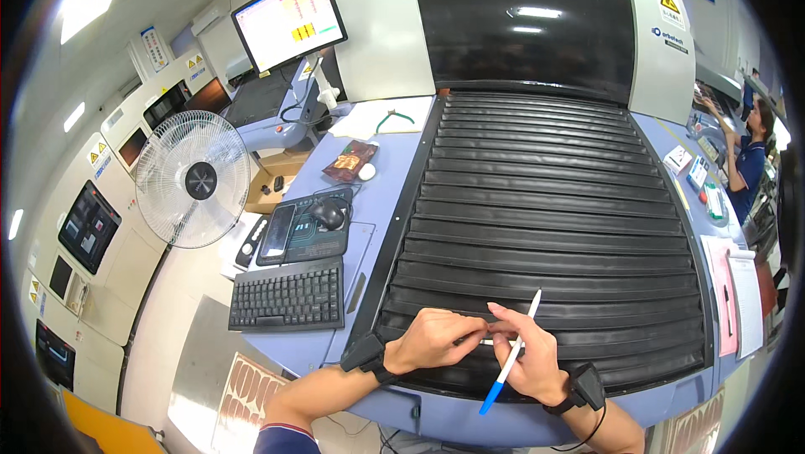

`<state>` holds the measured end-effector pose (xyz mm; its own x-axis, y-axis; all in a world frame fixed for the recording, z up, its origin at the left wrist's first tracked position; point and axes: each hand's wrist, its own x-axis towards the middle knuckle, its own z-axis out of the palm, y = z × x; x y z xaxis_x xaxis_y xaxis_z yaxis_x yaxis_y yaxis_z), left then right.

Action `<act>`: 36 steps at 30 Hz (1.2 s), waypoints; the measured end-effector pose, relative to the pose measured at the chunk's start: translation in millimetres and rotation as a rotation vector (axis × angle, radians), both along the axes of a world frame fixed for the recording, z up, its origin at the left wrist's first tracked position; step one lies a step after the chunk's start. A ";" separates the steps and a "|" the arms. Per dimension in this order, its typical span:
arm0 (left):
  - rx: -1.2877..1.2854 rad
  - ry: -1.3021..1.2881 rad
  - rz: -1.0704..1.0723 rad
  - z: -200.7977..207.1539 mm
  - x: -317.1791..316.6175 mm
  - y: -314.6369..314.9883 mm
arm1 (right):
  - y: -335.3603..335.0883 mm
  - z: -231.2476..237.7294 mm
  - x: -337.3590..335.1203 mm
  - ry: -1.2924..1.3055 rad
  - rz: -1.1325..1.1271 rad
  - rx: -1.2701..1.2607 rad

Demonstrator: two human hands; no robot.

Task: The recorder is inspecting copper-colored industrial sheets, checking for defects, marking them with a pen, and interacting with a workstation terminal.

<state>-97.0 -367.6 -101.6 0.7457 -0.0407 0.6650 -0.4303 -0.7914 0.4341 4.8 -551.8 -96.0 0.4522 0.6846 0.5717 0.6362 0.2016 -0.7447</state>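
Both my hands are raised over the black ribbed bellows cover (553, 219) of a large machine, close to its near edge. In my right hand (537, 363) a white pen (532, 313) with a blue end lies slanted across the fingers, its dark tip pointing away from me. My left hand (434, 342) is closed, with thumb and fingertips pinched together right beside the right fingers. Something thin and pale shows between the two hands, too small to name. Each wrist wears a black band with a small box.
Left of the cover are a keyboard (287, 295), a mouse (328, 213), a brown packet (350, 160) and a monitor (289, 20). A large fan (193, 177) stands further left. On the right lie a notepad (745, 303) and a pink sheet (719, 286). Another person (749, 165) works at far right.
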 end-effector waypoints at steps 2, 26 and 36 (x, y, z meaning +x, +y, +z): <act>0.017 -0.001 0.013 0.8 2.1 5.6 | 3.8 3.6 3.1 -0.011 0.004 0.006; 0.001 0.056 -0.005 1.0 2.7 8.7 | 3.5 3.2 3.9 0.018 0.027 -0.058; 0.022 0.073 0.002 -0.3 4.7 6.2 | 0.0 4.7 5.9 -0.001 0.036 -0.062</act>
